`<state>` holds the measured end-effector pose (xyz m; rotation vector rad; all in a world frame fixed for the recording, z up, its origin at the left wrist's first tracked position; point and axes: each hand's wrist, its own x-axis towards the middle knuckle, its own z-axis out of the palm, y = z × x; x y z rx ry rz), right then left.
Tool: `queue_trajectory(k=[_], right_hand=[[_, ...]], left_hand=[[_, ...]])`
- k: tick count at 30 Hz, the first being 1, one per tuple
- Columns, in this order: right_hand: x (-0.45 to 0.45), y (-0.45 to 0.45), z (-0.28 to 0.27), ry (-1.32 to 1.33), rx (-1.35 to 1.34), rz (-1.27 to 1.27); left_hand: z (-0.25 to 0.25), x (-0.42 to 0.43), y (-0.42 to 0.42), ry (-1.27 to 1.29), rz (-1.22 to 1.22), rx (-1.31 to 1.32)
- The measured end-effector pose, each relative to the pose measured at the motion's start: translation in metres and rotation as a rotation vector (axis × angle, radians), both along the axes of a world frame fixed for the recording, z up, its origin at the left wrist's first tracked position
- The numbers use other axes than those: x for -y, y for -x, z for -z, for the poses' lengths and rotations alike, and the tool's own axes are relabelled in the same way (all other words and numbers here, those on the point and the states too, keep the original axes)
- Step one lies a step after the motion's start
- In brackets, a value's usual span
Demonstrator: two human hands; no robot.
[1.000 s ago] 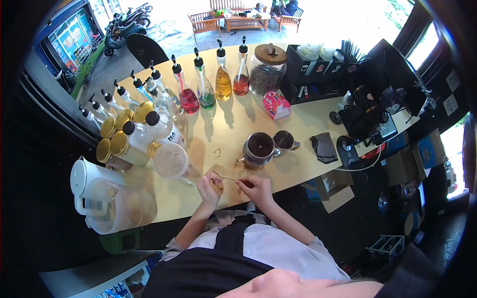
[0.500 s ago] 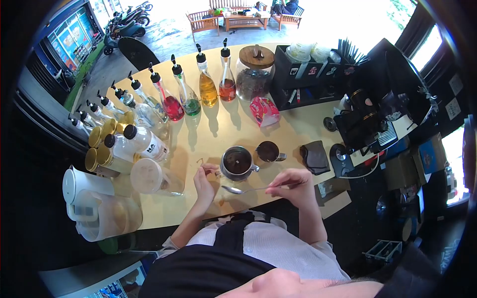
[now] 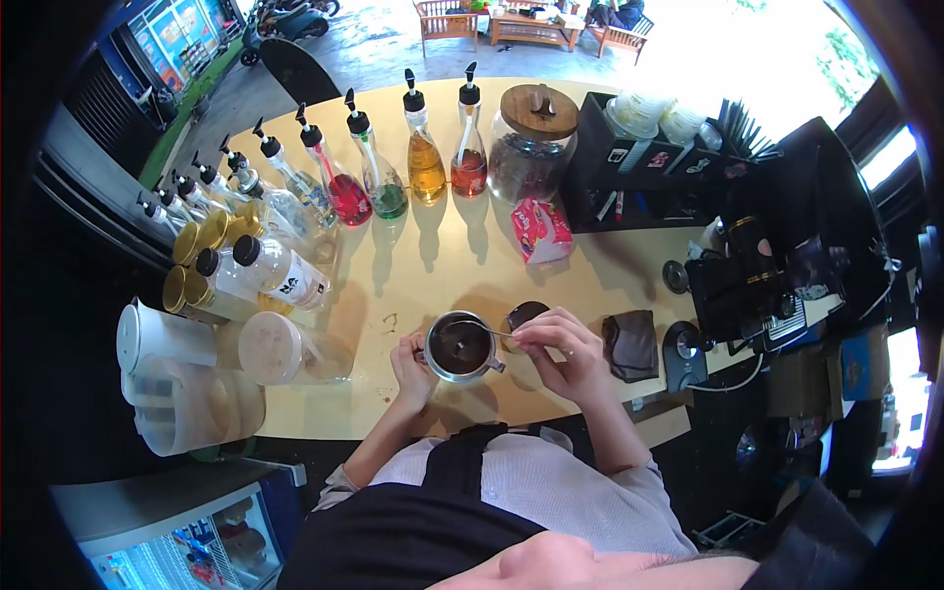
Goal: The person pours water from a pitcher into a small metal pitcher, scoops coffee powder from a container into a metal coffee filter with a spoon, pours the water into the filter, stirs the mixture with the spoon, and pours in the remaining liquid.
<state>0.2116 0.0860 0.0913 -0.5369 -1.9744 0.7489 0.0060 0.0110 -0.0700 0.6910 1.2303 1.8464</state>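
Observation:
A metal pitcher [image 3: 458, 374] with dark liquid inside stands at the front of the table; a small pale spot shows on the liquid. My left hand [image 3: 413, 372] is closed on its handle at the left side. Between the fingertips of my right hand [image 3: 565, 349] is the thin handle of a spoon [image 3: 497, 331]. The spoon reaches left over the pitcher's rim, and its bowl is hard to make out at the opening. Partly hidden behind my right hand is a second, smaller cup [image 3: 526, 313] with dark contents.
Pump-top syrup bottles [image 3: 426, 162] curve along the far and left edges. A wooden-lidded jar [image 3: 531, 147], a pink packet [image 3: 541, 232] and a black organizer [image 3: 629, 157] stand behind. Plastic pitchers [image 3: 162, 339] are at left; a dark cloth [image 3: 629, 346] and coffee machine [image 3: 752, 265] at right.
My right hand has moved up and brought the spoon from in front of the pitcher to over its opening. My left hand has closed on the pitcher's handle. The camera view has shifted.

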Motion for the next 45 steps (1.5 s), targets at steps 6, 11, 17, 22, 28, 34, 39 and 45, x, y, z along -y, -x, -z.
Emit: queue_trajectory(k=[6, 11, 17, 22, 28, 34, 39, 45], right_hand=[[-0.016, 0.006, 0.007, -0.14, 0.094, -0.097], [-0.023, 0.005, 0.012, -0.134, 0.09, -0.159], [-0.025, 0.008, 0.012, -0.123, 0.102, -0.188], [-0.023, 0.01, 0.014, -0.185, 0.1, -0.152], [-0.017, 0.009, 0.016, -0.152, 0.088, -0.123], [-0.01, 0.008, 0.017, -0.158, 0.09, -0.105], [-0.012, 0.01, 0.017, -0.232, 0.1, -0.063], [-0.009, 0.013, 0.021, -0.18, 0.078, -0.072]], left_hand=[[0.005, -0.005, -0.002, 0.029, -0.097, -0.077], [0.004, -0.011, 0.0, -0.042, -0.094, -0.091], [0.009, -0.016, -0.003, 0.027, -0.163, -0.046], [0.005, -0.015, -0.003, 0.019, -0.142, -0.1], [-0.003, -0.015, -0.003, 0.036, -0.154, -0.202], [-0.002, -0.015, 0.0, -0.012, -0.078, -0.16], [0.002, -0.015, 0.002, -0.028, -0.04, -0.129], [0.009, -0.014, 0.006, -0.056, 0.031, -0.067]])
